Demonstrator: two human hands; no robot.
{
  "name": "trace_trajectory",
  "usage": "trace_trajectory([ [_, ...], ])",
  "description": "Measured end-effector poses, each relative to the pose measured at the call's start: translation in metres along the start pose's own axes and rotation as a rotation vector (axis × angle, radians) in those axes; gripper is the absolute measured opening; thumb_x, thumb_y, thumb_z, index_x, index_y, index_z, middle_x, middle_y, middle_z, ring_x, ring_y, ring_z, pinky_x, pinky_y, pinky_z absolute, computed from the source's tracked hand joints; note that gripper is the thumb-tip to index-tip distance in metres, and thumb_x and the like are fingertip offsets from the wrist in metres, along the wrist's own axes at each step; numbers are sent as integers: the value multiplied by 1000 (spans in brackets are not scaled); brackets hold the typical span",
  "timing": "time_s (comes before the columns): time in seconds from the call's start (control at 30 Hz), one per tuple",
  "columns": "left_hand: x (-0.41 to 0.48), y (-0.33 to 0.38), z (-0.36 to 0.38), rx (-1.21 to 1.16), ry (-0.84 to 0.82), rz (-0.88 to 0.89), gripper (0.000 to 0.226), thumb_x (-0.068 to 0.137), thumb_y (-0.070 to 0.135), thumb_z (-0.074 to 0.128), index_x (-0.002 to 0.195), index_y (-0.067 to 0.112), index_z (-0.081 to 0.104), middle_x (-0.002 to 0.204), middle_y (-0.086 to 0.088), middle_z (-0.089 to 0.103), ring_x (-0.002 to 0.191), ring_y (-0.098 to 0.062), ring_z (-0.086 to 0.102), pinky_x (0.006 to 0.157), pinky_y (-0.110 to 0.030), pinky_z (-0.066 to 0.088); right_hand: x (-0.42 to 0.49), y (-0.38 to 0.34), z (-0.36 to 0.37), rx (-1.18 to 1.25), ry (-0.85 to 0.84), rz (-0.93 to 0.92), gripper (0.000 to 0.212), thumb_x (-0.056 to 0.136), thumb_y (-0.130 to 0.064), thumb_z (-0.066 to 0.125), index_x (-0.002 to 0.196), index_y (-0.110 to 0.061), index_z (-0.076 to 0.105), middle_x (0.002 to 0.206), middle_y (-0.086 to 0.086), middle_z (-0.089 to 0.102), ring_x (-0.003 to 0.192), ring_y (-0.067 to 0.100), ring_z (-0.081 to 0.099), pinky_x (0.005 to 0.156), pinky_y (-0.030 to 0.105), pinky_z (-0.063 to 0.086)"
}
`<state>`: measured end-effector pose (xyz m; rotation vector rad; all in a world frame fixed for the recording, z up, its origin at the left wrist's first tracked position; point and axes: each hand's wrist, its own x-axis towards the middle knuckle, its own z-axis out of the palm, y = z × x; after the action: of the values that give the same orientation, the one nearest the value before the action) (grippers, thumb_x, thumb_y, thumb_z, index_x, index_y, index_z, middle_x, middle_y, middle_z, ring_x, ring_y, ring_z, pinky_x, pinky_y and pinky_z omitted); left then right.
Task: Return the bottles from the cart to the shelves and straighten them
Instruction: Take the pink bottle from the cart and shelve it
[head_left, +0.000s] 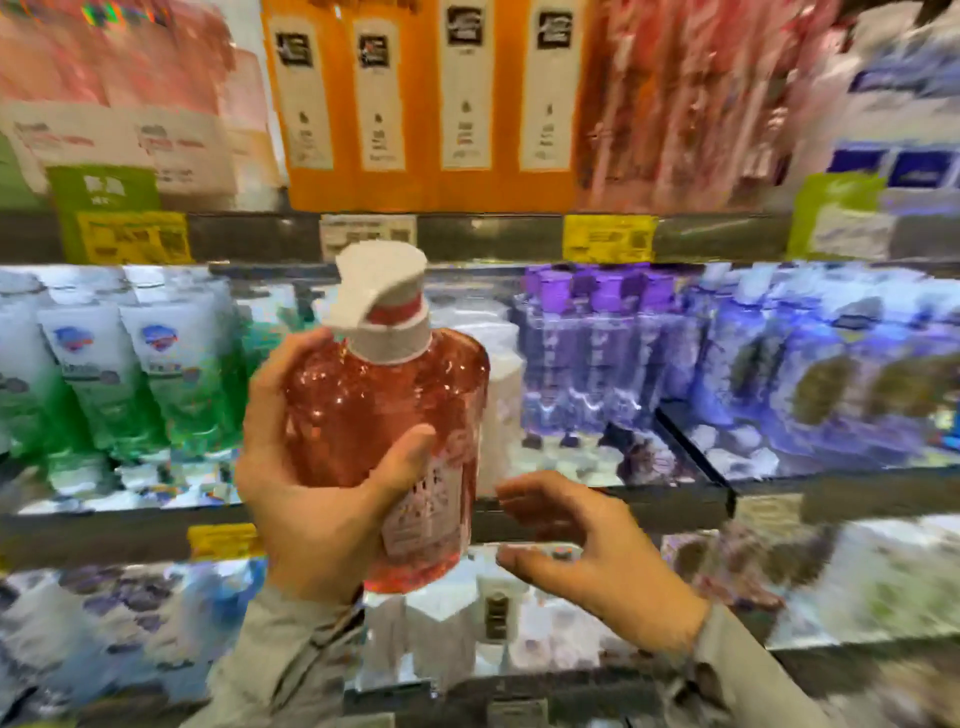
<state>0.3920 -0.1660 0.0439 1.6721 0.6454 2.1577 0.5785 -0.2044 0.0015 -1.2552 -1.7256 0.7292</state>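
At the lower centre of the frame, the left hand (322, 467) wraps round a pink bottle (374, 410), thumb across its label. It holds the bottle slightly tilted in front of the middle shelf (649, 506). The right hand (592, 556) hovers just beside the bottle's base, fingers loosely spread and holding nothing, probably to steady it. The bottle is in the air, not yet shelved; its slot is probably between the green tubes (156, 374) and purple bottles (582, 358).
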Motion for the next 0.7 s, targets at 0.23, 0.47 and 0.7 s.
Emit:
trace_trajectory([
  [0.23,-40,13,99,-109,-85,33,58,63,70,70,116,58,50,113,31,58,106,3,54,98,-26,42,-55,19,-86,-58,113,78,38,80,-25,76,111,-37,59,107,-17,66,103,1,61,91,26,49],
  [0.47,-55,9,183,-347,-227,-20,58,70,58,72,121,39,52,115,23,61,108,-3,58,94,-24,46,-75,38,-147,-144,233,128,38,78,-26,77,111,-31,59,102,-18,65,99,2,61,85,21,48],
  [0.7,-64,-19,255,-457,-268,-90,56,65,37,77,117,38,54,110,23,63,102,0,60,89,-17,45,-70,73,-200,-182,319,193,38,74,-34,78,108,-30,60,100,-10,66,95,3,61,86,28,51],
])
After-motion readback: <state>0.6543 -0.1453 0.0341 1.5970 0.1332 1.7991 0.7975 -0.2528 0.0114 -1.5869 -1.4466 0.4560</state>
